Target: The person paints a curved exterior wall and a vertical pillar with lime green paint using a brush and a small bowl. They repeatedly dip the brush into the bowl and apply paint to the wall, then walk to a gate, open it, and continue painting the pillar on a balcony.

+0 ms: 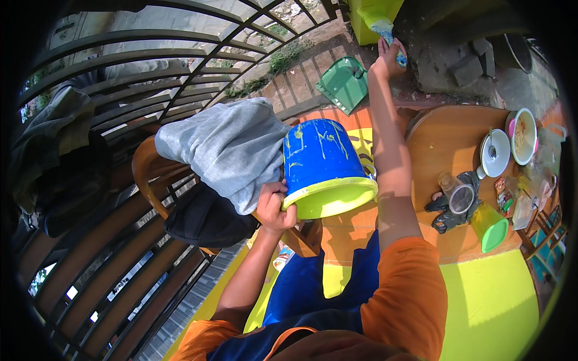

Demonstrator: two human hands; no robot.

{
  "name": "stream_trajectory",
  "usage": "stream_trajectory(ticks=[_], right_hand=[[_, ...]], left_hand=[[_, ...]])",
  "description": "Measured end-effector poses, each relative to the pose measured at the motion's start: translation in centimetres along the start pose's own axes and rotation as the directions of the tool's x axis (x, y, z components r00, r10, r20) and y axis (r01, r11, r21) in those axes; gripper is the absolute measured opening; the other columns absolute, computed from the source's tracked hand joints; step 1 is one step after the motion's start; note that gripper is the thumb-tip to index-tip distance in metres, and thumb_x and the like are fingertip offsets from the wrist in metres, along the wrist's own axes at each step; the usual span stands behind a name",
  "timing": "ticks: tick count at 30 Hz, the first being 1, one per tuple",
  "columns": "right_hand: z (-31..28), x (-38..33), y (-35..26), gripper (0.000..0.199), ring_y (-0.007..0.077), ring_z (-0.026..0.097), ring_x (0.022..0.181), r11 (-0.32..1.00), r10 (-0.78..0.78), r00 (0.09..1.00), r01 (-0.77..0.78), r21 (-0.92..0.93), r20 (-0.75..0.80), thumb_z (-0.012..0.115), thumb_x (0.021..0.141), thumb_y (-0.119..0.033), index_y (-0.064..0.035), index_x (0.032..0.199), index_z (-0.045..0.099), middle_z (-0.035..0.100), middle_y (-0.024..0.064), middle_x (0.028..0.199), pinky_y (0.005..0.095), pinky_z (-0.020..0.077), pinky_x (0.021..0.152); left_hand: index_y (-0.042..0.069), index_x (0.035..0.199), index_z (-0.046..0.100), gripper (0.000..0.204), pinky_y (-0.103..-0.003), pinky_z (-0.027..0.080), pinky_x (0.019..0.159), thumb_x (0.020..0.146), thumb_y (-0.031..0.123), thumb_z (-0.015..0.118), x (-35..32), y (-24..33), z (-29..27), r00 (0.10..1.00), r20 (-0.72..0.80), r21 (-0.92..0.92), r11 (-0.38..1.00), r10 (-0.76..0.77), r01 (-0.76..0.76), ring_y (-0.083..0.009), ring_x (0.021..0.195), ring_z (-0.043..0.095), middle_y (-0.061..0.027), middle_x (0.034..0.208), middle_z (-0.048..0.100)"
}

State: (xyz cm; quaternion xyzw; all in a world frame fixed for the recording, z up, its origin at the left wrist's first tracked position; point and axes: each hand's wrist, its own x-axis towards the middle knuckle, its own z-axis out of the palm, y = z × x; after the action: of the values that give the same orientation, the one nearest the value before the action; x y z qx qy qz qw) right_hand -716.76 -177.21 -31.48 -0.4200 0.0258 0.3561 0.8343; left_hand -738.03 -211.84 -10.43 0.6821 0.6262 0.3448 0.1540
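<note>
My left hand grips the rim of a blue bucket, which is tilted so its opening faces me. Yellow-green paint coats its inside and rim, with drips down the outer wall. Stretched far forward, my right hand is closed around a paintbrush with a blue and white, paint-smeared look. The brush's far end is at a bright yellow post, where it appears to touch the surface. The bristles cannot be made out clearly.
A green dustpan lies beyond the bucket. Left stand a chair draped with a grey cloth, a black bag and a metal fence. A wooden table at right bears bowls and plastic cups.
</note>
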Motion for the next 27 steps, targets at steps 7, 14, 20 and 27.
stream_trajectory(ticks=[7, 14, 20, 27], right_hand=[[-3.7, 4.0, 4.0, 0.010, 0.0342, 0.068, 0.087, 0.946, 0.020, 0.974, -0.091, -0.312, -0.224, 0.061, 0.090, -0.002, 0.0079, 0.093, 0.058, 0.063, 0.0206, 0.100, 0.0409, 0.0621, 0.083], [4.0, 4.6, -8.1, 0.016, 0.0339, 0.069, 0.089, 1.000, -0.019, 0.981, 0.015, 0.018, 0.195, 0.060, 0.093, -0.005, 0.0063, 0.103, 0.055, 0.062, 0.0191, 0.101, 0.0397, 0.0624, 0.080], [4.7, 2.8, -13.8, 0.024, 0.0366, 0.069, 0.089, 0.984, -0.115, 0.936, 0.063, 0.165, 0.332, 0.060, 0.094, -0.009, 0.0059, 0.110, 0.050, 0.062, 0.0197, 0.105, 0.0415, 0.0615, 0.082], [-1.6, 7.9, -1.6, 0.013, 0.0340, 0.069, 0.085, 0.987, -0.047, 0.997, 0.056, -0.151, 0.066, 0.059, 0.094, -0.003, 0.0092, 0.099, 0.057, 0.063, 0.0212, 0.098, 0.0415, 0.0632, 0.078]], left_hand=[[-0.004, 0.069, 0.048, 0.014, -0.038, 0.056, 0.073, 0.059, -0.007, 0.057, -0.5, -0.3, 0.3, 1.000, -0.009, 0.008, 1.000, -0.022, 0.022, -0.0317, 0.071, 0.059, -0.0196, 0.081, 0.057], [-0.004, 0.068, 0.048, 0.014, -0.037, 0.056, 0.073, 0.059, -0.007, 0.058, -0.3, -0.3, 0.3, 1.000, -0.013, -0.001, 1.000, -0.008, 0.008, -0.0317, 0.071, 0.059, -0.0191, 0.081, 0.058], [-0.003, 0.067, 0.046, 0.015, -0.037, 0.055, 0.070, 0.059, -0.007, 0.058, -0.2, -0.1, 0.3, 1.000, -0.022, -0.014, 1.000, -0.018, 0.018, -0.0316, 0.070, 0.058, -0.0193, 0.081, 0.057], [-0.003, 0.067, 0.043, 0.015, -0.037, 0.058, 0.072, 0.059, -0.007, 0.055, -0.1, -0.2, 0.4, 1.000, -0.009, 0.023, 1.000, 0.005, -0.004, -0.0281, 0.068, 0.058, -0.0194, 0.079, 0.057]])
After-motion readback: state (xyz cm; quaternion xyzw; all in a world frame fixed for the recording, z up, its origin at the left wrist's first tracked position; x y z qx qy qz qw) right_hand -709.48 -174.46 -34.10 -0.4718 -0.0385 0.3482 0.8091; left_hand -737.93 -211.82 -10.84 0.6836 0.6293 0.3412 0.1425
